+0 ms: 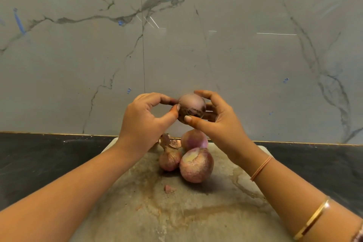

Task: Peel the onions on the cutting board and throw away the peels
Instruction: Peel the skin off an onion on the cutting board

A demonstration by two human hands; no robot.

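holding raised onion (191, 107): left grip (141, 124) pinching it, right grip (222, 124) curled round it; three onions (196, 165) on cutting board (196, 212).

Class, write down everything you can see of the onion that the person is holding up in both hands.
The held onion is round, pinkish-purple, pale on top with dark smudges low on its front; slightly blurred. It is raised above the cutting board, clear of it. The left hand pinches its left side with thumb and forefinger; the right hand cups its right side, thumb on the lower front.
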